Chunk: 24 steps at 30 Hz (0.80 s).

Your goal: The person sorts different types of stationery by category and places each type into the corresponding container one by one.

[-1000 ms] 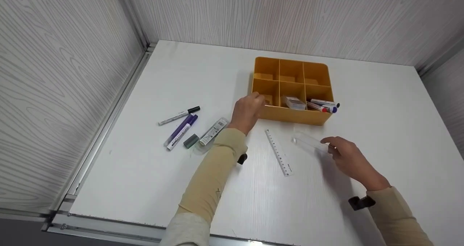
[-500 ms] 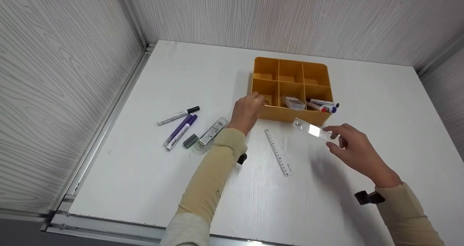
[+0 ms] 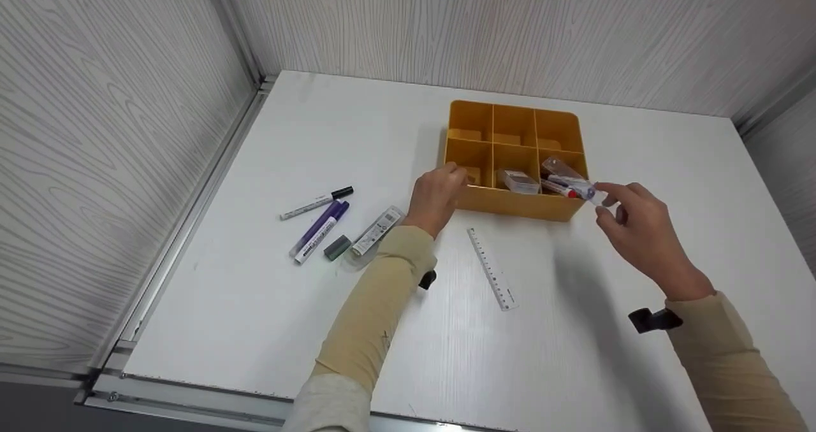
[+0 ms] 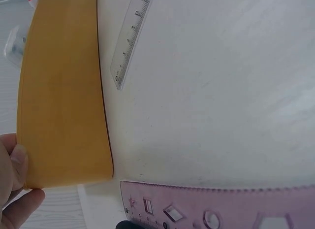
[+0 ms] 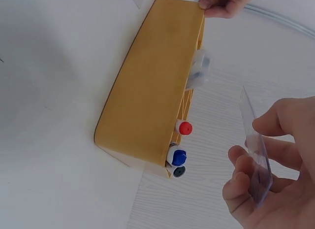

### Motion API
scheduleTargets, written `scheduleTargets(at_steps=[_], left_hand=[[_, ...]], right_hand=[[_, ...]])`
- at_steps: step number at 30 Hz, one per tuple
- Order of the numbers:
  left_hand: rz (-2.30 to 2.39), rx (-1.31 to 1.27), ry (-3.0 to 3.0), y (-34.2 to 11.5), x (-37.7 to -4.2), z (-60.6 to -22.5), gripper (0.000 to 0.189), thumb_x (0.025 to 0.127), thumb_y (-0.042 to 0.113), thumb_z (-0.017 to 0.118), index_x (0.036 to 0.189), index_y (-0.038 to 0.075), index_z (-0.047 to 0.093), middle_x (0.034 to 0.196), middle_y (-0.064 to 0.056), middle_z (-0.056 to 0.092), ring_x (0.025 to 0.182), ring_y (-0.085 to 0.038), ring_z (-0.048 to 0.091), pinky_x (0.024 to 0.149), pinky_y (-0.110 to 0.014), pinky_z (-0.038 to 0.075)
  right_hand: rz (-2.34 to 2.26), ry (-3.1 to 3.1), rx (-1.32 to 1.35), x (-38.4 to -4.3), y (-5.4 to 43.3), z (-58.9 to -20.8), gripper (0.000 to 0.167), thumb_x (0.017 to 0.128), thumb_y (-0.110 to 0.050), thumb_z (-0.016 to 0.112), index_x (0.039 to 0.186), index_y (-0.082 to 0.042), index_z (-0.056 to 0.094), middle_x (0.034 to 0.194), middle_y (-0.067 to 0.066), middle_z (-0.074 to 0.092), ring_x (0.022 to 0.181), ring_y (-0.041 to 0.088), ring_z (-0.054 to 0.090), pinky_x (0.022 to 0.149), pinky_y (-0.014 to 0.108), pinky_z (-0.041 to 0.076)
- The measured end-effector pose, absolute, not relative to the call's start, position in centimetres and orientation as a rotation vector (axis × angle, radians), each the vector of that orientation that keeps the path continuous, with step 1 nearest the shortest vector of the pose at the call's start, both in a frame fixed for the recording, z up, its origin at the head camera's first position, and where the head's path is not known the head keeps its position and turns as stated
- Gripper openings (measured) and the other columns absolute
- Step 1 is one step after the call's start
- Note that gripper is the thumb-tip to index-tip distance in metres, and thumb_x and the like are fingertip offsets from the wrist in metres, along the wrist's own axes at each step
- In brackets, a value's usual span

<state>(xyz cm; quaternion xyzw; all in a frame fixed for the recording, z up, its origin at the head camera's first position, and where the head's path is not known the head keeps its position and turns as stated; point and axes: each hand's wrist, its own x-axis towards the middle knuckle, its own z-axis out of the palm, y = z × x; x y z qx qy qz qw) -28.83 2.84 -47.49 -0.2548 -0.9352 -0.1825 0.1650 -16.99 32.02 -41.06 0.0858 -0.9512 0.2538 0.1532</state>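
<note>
My left hand (image 3: 435, 197) grips the front left corner of a yellow compartment box (image 3: 510, 204); in the left wrist view its thumb and fingers pinch the rim. A clear, flat plastic strip (image 5: 257, 155) is pinched between the thumb and fingers of my right hand (image 3: 644, 228). In the head view the strip slants over the front right compartment, overlapping the markers (image 3: 562, 188) there. The right wrist view shows it raised beside the box, apart from the red and blue marker caps. A small clear case (image 3: 521, 181) sits in the front middle compartment.
A clear ruler (image 3: 491, 269) lies in front of the box. To the left are a black-capped marker (image 3: 315, 204), two purple markers (image 3: 320, 231), a dark green block (image 3: 337, 248) and a printed package (image 3: 376, 231). A pink stencil ruler (image 4: 192, 209) shows in the left wrist view.
My right hand has lifted the clear strip off the table and carried it up and right to above the front right compartment. The left hand has stayed on the box corner.
</note>
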Motion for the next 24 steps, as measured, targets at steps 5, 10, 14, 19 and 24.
scheduleTargets(at_steps=[5,10,14,19,24], left_hand=[[-0.496,-0.711,-2.679,3.0,-28.8,-47.5,0.010,0.096,0.012,0.064,0.103,0.011,0.070,0.098,-0.001,0.070,0.087,-0.014,0.070,0.078,-0.024,0.057],[-0.505,-0.708,-2.689,3.0,-28.9,-47.5,0.011,0.095,0.008,0.064,0.104,0.011,0.071,0.098,-0.001,0.070,0.088,-0.014,0.070,0.079,-0.023,0.056],[-0.525,-0.707,-2.696,3.0,-28.8,-47.4,0.012,0.096,0.008,0.063,0.103,0.011,0.071,0.098,-0.001,0.070,0.087,-0.015,0.070,0.079,-0.024,0.056],[-0.513,-0.698,-2.712,3.1,-28.8,-47.3,0.013,0.097,0.011,0.061,0.106,0.012,0.071,0.100,-0.001,0.070,0.088,-0.014,0.070,0.080,-0.022,0.056],[-0.517,-0.698,-2.694,3.0,-28.7,-47.4,0.014,0.097,0.010,0.061,0.107,0.012,0.071,0.099,0.000,0.070,0.089,-0.013,0.070,0.081,-0.020,0.056]], right_hand=[[0.675,-2.720,0.231,-18.6,32.2,-40.5,0.029,0.094,-0.004,0.056,0.122,-0.002,0.064,0.097,0.017,0.063,0.066,0.016,0.044,0.054,0.009,0.034],[0.623,-2.770,0.180,-20.4,32.1,-40.0,0.026,0.097,-0.007,0.053,0.120,0.000,0.063,0.099,0.022,0.065,0.068,0.022,0.049,0.054,0.012,0.035],[0.561,-2.813,0.157,-21.6,32.1,-39.7,0.024,0.098,-0.008,0.052,0.118,0.002,0.061,0.101,0.025,0.066,0.073,0.029,0.056,0.059,0.022,0.042],[0.551,-2.900,0.119,-23.0,32.2,-39.5,0.024,0.099,-0.008,0.049,0.118,0.004,0.058,0.104,0.029,0.065,0.080,0.036,0.062,0.067,0.044,0.054],[0.563,-3.004,0.034,-24.4,32.3,-39.2,0.027,0.101,-0.009,0.048,0.122,0.006,0.056,0.107,0.031,0.065,0.079,0.037,0.065,0.077,0.054,0.056]])
